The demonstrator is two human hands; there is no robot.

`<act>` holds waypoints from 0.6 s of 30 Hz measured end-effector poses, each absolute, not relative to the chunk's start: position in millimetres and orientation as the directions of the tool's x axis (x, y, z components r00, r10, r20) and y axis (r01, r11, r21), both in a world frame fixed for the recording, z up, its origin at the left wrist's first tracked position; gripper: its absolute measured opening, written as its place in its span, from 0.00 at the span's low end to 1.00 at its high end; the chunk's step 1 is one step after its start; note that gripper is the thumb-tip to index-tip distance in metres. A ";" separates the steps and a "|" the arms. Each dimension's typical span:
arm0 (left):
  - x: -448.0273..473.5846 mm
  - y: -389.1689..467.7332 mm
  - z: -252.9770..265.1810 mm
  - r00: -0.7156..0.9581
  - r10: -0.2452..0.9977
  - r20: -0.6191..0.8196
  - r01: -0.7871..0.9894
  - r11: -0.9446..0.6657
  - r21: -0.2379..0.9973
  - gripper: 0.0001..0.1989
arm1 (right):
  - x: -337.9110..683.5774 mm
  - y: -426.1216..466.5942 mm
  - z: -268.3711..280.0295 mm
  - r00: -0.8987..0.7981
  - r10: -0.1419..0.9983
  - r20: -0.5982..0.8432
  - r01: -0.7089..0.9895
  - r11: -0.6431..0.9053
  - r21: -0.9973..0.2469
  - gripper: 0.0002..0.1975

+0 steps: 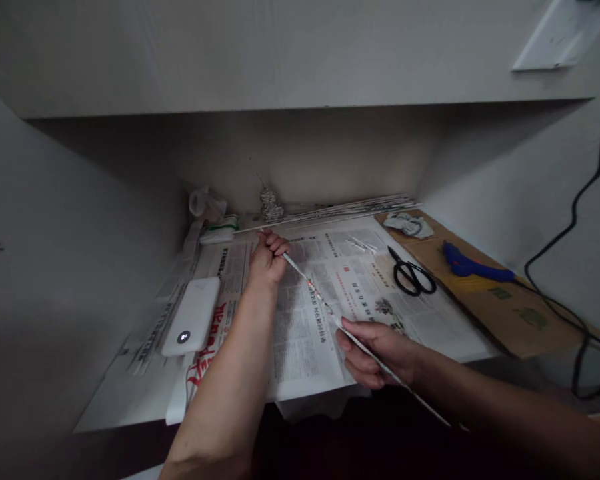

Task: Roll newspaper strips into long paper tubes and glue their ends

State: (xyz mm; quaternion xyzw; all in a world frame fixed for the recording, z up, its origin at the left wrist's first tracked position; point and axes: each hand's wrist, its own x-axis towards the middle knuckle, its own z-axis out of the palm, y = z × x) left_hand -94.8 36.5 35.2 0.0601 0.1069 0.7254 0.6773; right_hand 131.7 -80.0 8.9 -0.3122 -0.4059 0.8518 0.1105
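Note:
A long, thin rolled newspaper stick (321, 298) runs slantwise between my two hands, above the spread newspaper (295, 353). My left hand (270, 257) is closed round its far part. Lower down, my right hand (375, 353) pinches it between thumb and fingers, and the near end passes over my right forearm side toward the table's front. Black-handled scissors (411, 275) lie on the newspaper to the right of my hands. Several short white paper bits (361, 244) are scattered beyond the stick.
A white power bank (192, 316) lies at left. Several long paper sticks (350, 209) rest along the back, near a small woven paper piece (270, 204). On cardboard (520, 313) at right sits a blue glue gun (475, 264); its black cable (575, 207) hangs nearby. An overhead panel (300, 60) juts above.

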 end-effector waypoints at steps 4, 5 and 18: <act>-94.2 39.3 32.9 -0.133 0.986 -0.105 -0.955 -0.099 0.280 0.18 | 126.6 -72.4 18.6 -0.577 0.755 -0.312 0.349 -0.118 -0.930 0.20; -93.7 40.0 32.1 -0.145 0.981 -0.129 -0.951 -0.103 0.292 0.18 | 125.8 -68.9 21.3 -0.524 0.830 -0.192 0.447 0.076 -0.891 0.17; -88.2 43.1 24.9 -0.182 0.956 -0.232 -0.927 -0.088 0.364 0.18 | 112.8 -36.8 12.6 -0.524 0.847 0.090 0.625 0.454 -0.635 0.13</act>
